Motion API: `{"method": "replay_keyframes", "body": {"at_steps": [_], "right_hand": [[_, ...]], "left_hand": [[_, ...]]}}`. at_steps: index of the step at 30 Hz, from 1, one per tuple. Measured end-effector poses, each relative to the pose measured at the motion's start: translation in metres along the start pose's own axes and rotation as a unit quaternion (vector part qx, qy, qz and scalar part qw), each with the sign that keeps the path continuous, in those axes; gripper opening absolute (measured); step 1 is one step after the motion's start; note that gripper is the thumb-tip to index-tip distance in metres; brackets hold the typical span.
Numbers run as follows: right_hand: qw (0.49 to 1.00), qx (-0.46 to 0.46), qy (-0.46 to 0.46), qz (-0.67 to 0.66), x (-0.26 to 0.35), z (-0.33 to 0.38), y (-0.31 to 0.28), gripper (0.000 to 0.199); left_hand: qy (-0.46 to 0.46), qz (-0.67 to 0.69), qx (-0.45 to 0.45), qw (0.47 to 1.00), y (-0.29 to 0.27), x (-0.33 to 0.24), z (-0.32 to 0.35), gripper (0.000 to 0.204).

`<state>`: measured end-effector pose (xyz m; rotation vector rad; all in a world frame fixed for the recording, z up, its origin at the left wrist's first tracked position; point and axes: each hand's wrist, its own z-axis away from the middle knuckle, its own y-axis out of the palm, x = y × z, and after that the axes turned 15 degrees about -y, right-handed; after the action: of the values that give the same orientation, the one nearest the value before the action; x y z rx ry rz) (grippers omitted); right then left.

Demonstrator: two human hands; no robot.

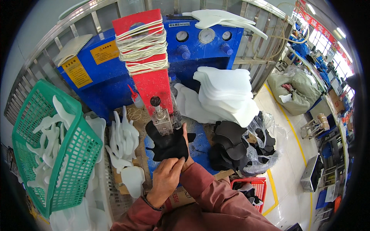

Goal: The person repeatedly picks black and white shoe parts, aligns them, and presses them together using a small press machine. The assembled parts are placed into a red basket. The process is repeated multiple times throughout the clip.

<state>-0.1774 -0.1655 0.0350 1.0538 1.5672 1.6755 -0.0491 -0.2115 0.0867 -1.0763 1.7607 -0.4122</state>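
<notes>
A black, irregularly cut sheet piece [171, 145] that looks like soft fabric or foam lies under the metal head [162, 122] of a red-armed machine. My left hand [168, 178] grips its lower edge with bent fingers pressed together. My right hand [187, 143] holds its right side; the fingers run behind the piece and are mostly hidden. Beneath is a blue work surface [199, 147]. The red arm [152, 82] is wound with pale cord and stands before a blue machine body [103, 73] with gauges.
At left stands a green basket [83, 152] of white shaped pieces, beside more white pieces [124, 134]. Right of the machine are stacked white sheets [223, 92], black pieces [230, 140] and a clear plastic bag [278, 138]. A red basket [261, 186] sits low at right.
</notes>
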Motion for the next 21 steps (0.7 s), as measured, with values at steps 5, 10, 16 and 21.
{"method": "replay_keyframes", "body": {"at_steps": [5,10,16,21], "right_hand": [[0.98,0.136,0.093,-0.114,-0.005,0.017,-0.009,0.084],[0.994,-0.002,0.109,-0.033,0.003,0.052,-0.008,0.083],[0.994,0.005,0.113,0.003,0.023,0.069,-0.011,0.085],[0.995,0.02,0.102,-0.011,0.037,0.077,-0.008,0.084]], "left_hand": [[-0.026,0.015,0.024,0.999,-0.017,-0.01,0.019,0.028],[-0.03,0.028,0.038,0.998,-0.025,-0.025,0.038,0.027],[0.009,0.039,0.041,0.998,-0.022,-0.037,0.046,0.031],[0.029,0.036,0.048,0.998,-0.018,-0.04,0.047,0.037]]}}
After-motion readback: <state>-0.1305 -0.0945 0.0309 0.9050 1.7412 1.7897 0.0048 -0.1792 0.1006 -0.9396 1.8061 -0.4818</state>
